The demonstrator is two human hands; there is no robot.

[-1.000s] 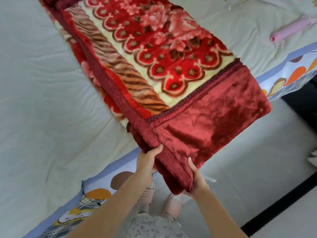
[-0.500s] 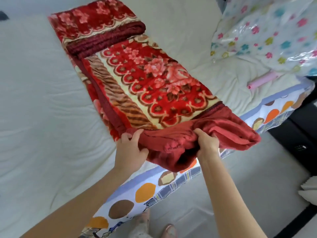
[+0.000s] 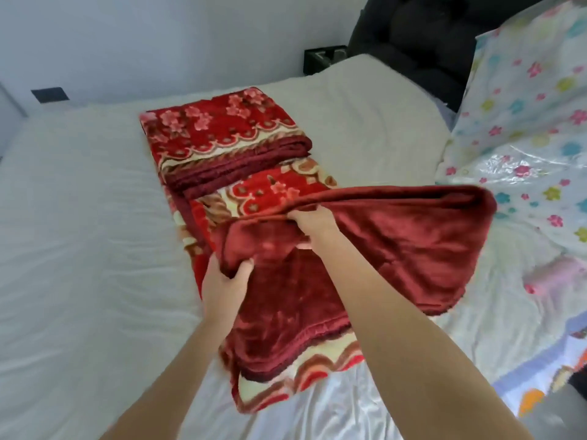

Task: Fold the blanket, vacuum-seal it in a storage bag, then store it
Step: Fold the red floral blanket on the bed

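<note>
A red floral blanket [image 3: 228, 134] lies in a long folded strip on the white bed [image 3: 79, 217]. Its far end is folded over on itself. Its near end, showing the plain dark red side [image 3: 397, 242], is lifted and carried over the strip toward the far end. My left hand [image 3: 224, 284] grips the left part of that raised edge. My right hand [image 3: 313, 219] grips the same edge further along, fingers curled into the plush. A clear storage bag with coloured flowers [image 3: 524, 122] lies at the right side of the bed.
A pink tube-shaped object [image 3: 552, 276], blurred, lies on the bed at the right below the bag. A dark padded headboard or chair [image 3: 413, 36] stands beyond the bed's far right corner. The bed's patterned side edge [image 3: 540, 395] shows at lower right.
Both hands have lifted the blanket's near end from the bed edge and swung it up and forward over the strip. The view has tilted up, showing the wall and the whole bag.
</note>
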